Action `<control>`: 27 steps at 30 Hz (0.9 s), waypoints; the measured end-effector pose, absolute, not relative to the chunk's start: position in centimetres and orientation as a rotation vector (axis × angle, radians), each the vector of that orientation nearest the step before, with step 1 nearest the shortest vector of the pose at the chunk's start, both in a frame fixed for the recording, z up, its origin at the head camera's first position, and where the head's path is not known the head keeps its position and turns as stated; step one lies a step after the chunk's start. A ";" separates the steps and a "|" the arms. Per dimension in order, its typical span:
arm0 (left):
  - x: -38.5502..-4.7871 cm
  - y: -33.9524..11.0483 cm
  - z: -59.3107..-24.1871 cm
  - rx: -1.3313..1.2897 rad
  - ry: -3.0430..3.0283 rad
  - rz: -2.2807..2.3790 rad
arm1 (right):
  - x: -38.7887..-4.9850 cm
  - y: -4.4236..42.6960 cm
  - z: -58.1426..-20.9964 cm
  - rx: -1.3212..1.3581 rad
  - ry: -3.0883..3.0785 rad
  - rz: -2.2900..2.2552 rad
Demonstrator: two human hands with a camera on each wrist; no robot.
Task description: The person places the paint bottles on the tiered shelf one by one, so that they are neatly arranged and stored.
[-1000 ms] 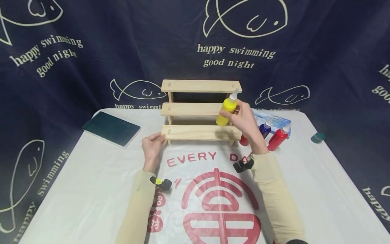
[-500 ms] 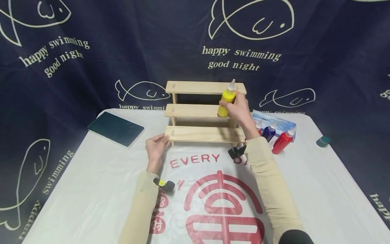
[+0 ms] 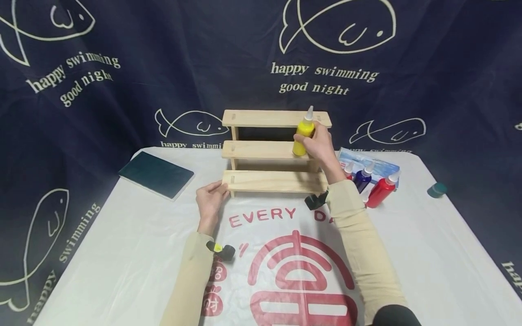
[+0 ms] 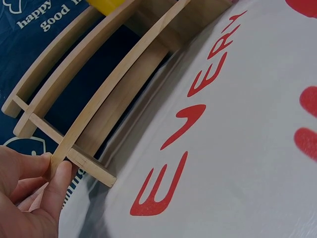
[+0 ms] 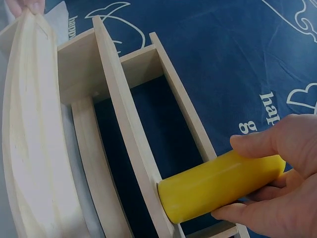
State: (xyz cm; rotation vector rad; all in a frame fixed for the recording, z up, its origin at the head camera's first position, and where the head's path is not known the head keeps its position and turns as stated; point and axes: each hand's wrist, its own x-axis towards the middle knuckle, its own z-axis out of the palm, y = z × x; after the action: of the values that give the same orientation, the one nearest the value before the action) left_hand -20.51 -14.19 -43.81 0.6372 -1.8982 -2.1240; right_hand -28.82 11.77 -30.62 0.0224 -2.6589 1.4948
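Observation:
A three-step wooden rack (image 3: pixel 269 181) stands on the white-covered table. My left hand (image 3: pixel 211 203) pinches the left end of its lowest board; the left wrist view shows thumb and fingers on that board end (image 4: pixel 60 153). My right hand (image 3: pixel 323 147) grips a yellow bottle (image 3: pixel 303 136) with a white nozzle, held upright at the right part of the middle board. In the right wrist view the base of the yellow bottle (image 5: pixel 198 191) meets the middle board (image 5: pixel 131 129), fingers of the right hand (image 5: pixel 277 173) curled round its upper part.
Right of the rack lie a blue picture (image 3: pixel 379 167), a dark blue bottle (image 3: pixel 362 180), a red bottle (image 3: pixel 381 192) and another red one partly behind my arm. A green lid (image 3: pixel 437 189) lies far right, a dark green book (image 3: pixel 157 174) at left.
My right hand has moved the yellow bottle back and up from over the lower boards to the middle board, and the bottle is more upright. The left hand keeps its hold on the rack.

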 end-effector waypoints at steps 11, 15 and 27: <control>-20.4 -14.1 -43.7 0.642 -1.897 -2.115 | -28.8 12.0 -30.7 0.032 -2.705 1.556; -20.3 -14.0 -43.8 0.663 -1.909 -2.113 | -28.2 12.3 -30.2 0.066 -2.738 1.572; -20.3 -14.1 -44.0 0.661 -1.903 -2.107 | -23.9 16.0 -26.9 0.237 -2.665 1.598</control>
State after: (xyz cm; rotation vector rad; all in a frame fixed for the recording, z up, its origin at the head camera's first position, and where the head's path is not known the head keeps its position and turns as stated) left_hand -20.32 -14.14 -43.98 0.6609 -1.9031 -2.1068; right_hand -23.93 15.98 -26.90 0.2373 -2.6645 1.5978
